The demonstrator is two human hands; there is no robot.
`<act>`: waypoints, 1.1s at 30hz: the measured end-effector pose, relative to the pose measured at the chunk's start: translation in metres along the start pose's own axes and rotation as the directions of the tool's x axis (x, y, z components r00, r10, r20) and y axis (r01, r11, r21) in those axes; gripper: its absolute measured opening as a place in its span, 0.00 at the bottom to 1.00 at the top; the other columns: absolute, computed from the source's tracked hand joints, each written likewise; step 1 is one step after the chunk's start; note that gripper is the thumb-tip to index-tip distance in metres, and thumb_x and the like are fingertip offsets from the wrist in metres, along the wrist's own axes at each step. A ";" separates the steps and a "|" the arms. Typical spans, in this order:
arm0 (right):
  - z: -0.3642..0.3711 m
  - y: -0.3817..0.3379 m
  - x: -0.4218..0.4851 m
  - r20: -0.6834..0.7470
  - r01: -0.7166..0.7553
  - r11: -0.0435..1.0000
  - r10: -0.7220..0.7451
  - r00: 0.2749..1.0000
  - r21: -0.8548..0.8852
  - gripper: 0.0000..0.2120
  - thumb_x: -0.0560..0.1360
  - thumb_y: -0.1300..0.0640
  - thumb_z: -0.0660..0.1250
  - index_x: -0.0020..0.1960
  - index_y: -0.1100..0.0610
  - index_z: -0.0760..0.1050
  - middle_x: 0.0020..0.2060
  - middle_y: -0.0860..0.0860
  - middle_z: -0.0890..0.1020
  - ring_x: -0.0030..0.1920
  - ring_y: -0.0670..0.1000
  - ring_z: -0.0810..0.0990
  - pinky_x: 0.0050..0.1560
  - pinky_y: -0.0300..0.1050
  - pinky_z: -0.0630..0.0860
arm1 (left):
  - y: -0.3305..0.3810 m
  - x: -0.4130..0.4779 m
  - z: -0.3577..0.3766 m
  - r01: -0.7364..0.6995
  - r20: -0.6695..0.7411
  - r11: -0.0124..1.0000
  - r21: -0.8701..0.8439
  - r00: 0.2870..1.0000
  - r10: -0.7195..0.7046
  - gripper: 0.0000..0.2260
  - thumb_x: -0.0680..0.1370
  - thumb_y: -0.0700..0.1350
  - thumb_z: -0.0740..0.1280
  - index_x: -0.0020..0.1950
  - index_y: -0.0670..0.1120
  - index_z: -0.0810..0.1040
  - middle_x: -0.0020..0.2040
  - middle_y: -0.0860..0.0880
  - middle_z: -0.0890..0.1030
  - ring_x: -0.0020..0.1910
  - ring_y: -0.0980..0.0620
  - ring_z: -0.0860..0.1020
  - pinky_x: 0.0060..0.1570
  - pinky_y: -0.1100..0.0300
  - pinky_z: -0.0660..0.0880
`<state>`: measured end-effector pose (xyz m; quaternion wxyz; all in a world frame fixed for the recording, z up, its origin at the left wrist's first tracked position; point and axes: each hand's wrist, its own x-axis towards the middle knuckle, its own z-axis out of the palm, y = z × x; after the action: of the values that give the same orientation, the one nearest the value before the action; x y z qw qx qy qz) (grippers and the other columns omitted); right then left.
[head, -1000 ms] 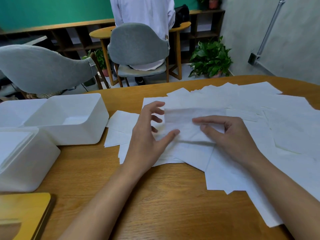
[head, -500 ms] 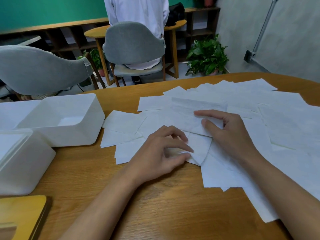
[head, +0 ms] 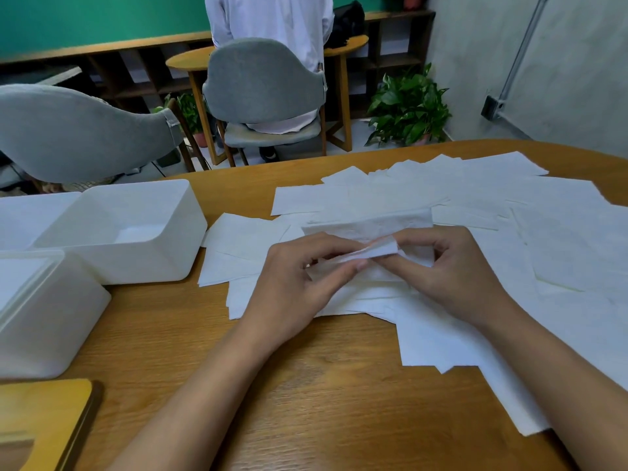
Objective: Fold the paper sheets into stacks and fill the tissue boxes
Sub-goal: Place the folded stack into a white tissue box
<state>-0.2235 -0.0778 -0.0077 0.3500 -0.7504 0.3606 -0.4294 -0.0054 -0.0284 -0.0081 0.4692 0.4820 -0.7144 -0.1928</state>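
We pinch one sheet [head: 375,250] between both hands, just right of the open box [head: 142,263]. Our left hand [head: 299,287] curls thumb and forefinger onto its folded edge, and our right hand [head: 455,270] nips the lifted corner. The loose sheets [head: 509,212] spread farther right of the box. We judge the paper very light, limp and easily torn, so we would take it gently by edges and corners.
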 end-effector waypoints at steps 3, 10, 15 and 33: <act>-0.003 0.000 0.001 -0.009 -0.100 0.993 0.100 0.995 0.070 0.08 0.74 0.49 0.75 0.48 0.52 0.89 0.42 0.42 0.88 0.46 0.43 0.86 0.48 0.35 0.76 | -0.002 0.000 -0.003 0.062 0.025 0.998 0.015 0.998 -0.062 0.05 0.78 0.46 0.77 0.54 0.50 0.88 0.49 0.60 0.87 0.50 0.55 0.83 0.47 0.64 0.74; -0.007 -0.002 0.004 -0.006 -0.151 0.967 0.155 0.988 0.207 0.09 0.79 0.59 0.71 0.41 0.56 0.85 0.26 0.38 0.79 0.32 0.38 0.79 0.37 0.27 0.69 | -0.009 0.004 -0.016 0.149 0.093 0.988 0.049 0.984 -0.153 0.08 0.76 0.48 0.79 0.55 0.51 0.88 0.49 0.62 0.86 0.51 0.62 0.83 0.49 0.66 0.77; -0.009 -0.004 0.007 -0.092 -0.209 0.906 0.260 0.961 0.368 0.11 0.79 0.55 0.71 0.40 0.52 0.88 0.39 0.48 0.87 0.44 0.47 0.84 0.45 0.40 0.75 | -0.012 0.009 -0.023 0.232 -0.031 0.968 -0.093 0.971 -0.236 0.05 0.78 0.49 0.76 0.52 0.51 0.88 0.49 0.57 0.87 0.50 0.52 0.84 0.51 0.53 0.81; 0.004 -0.015 0.001 0.013 -0.173 0.940 0.177 0.984 0.293 0.22 0.79 0.60 0.72 0.69 0.43 0.77 0.58 0.44 0.84 0.54 0.47 0.85 0.45 0.38 0.81 | -0.006 0.009 -0.013 0.340 -0.103 0.901 -0.269 0.920 -0.377 0.04 0.76 0.50 0.77 0.48 0.52 0.87 0.45 0.45 0.86 0.46 0.42 0.83 0.38 0.48 0.77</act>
<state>-0.2161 -0.0699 0.0040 0.4915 -0.6524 0.3605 -0.4504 0.0078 -0.0372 -0.0020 0.5349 0.5570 -0.5457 -0.3254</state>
